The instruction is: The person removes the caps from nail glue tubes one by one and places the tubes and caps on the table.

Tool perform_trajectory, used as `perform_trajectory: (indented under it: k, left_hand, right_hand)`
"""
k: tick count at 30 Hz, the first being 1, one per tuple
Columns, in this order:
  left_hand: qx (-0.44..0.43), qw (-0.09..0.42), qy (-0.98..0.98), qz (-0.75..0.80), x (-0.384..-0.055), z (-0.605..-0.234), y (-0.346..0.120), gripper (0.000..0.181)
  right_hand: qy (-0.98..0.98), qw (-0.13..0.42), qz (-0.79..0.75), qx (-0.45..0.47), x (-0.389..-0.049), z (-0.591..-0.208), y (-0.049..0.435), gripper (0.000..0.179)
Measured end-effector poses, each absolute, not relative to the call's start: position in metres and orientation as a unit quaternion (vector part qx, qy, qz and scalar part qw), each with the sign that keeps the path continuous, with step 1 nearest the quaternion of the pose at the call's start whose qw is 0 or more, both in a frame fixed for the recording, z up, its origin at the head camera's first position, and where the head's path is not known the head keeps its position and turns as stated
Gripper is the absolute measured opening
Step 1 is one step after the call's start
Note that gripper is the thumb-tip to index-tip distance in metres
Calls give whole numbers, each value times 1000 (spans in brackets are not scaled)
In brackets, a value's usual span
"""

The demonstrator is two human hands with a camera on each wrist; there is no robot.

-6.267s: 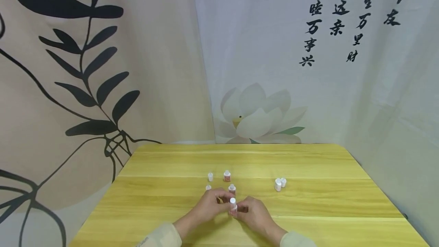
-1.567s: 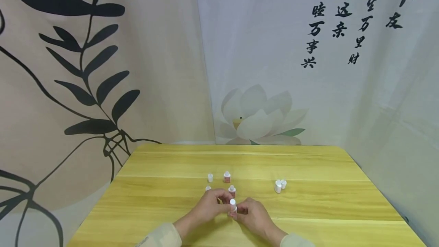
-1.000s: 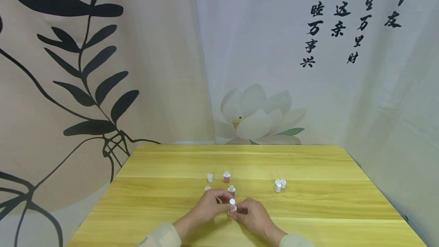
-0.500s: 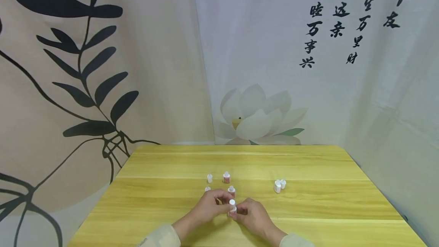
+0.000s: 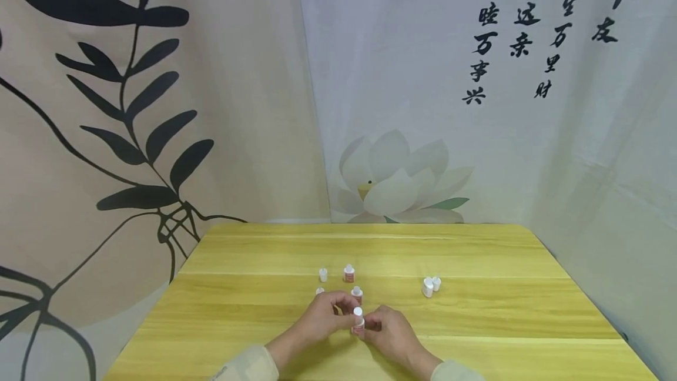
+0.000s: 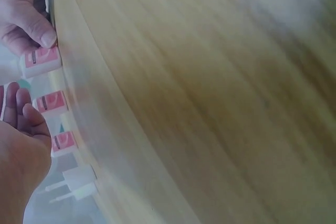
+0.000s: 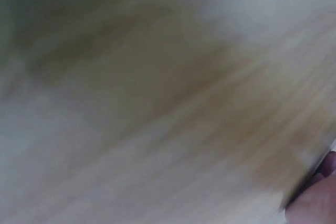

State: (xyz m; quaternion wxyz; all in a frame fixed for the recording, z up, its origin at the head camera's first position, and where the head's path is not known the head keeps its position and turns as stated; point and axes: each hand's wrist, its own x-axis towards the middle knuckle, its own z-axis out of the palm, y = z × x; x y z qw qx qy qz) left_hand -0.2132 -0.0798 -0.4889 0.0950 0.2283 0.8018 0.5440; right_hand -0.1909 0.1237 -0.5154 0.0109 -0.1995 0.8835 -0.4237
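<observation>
A small bottle with a white cap and a pink label stands upright between both hands. My left hand pinches it around the cap from the left. On the other side, my right hand grips the lower body with thumb and fingers. In the left wrist view, the right thumb rests by the label of the held bottle, while the left hand curls its fingers near the washed-out top. Only part of the right hand shows in the right wrist view; the bottle is out of sight there.
Two similar bottles, one near and one farther, stand behind the hands. Left of them are two small white pieces, a far piece and a partly hidden piece. Two white pieces stand together rightward on the wooden table.
</observation>
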Motion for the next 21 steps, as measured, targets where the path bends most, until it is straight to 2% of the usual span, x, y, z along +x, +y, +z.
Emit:
perform_trajectory:
  k: [4,12,18,21]
  left_hand:
    - [236,84,801,544,-214,-488,-79,20]
    - [236,85,806,537,-215,-487,-79,11]
    - [229,93,803,542,-215,-489,-78,14]
    - [232,92,801,545,-214,-489,-79,21]
  right_hand:
    - [884,11,-423,-198,-191,-515,124,17]
    - [887,8,-420,-194,-191,-514,124,19]
    - [884,11,-425,-197,-190,-515,124,19]
    - [884,11,-424,-196,-191,-516,124,19]
